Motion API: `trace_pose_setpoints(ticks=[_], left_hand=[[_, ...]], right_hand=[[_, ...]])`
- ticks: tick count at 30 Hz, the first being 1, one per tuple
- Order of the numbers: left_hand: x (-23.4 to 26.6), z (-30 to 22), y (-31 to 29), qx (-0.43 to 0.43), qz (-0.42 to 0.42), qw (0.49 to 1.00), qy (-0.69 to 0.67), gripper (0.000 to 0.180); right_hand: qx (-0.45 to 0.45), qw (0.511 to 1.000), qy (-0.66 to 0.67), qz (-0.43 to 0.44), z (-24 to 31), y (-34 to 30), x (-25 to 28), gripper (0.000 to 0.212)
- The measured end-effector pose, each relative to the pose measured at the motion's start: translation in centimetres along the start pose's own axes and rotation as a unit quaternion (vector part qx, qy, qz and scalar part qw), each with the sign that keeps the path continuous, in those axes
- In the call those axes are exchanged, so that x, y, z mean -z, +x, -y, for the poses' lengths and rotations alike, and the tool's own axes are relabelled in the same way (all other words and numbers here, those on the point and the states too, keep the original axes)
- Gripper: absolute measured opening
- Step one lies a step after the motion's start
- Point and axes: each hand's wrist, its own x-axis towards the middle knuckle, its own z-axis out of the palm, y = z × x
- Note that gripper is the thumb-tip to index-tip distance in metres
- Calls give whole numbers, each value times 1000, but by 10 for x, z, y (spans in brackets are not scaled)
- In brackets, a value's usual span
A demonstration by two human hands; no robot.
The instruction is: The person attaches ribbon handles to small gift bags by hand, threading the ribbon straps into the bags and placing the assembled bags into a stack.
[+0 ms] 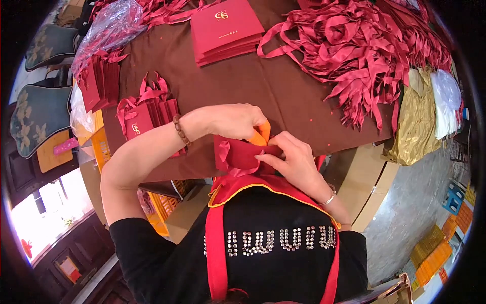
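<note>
A small dark red paper bag (244, 155) is at the table's near edge, close against my apron, with a satin ribbon handle (226, 158) looping down its side. My right hand (293, 158) pinches the bag's upper right edge between thumb and fingers. From the left, my left hand (238, 122) bends over the bag's top. Orange covers (260, 134) sit on its fingers, which are drawn together and point down at the rim beside my right fingertips. Whatever those fingers hold is hidden.
On the brown-covered table (212, 91) lie a stack of flat red bags (228, 33), a big heap of red ribbons (349, 50) and bags with ribbon handles (147, 114). More folded bags (101, 83) stand at left. Gold wrapping (417, 121) hangs at the right edge, near a cardboard box (367, 177).
</note>
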Motion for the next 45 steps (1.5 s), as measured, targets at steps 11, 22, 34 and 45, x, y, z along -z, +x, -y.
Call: trace_pose_setpoints(ticks=[11,22,34,45], left_hand=[[-4,4,0,-54,-62,996,-17,15],[-8,16,-1,-95,-134,982,99,7],[11,23,-5,4,-84,995,-51,19],[-1,30,2,-12,-176,967,-182,17]], right_hand=[[43,986,140,85,-19,4,18,14],[20,990,118,78,-13,6,15,14],[26,978,148,142,-16,12,14,15],[-32,977,150,151,-27,11,-11,37]])
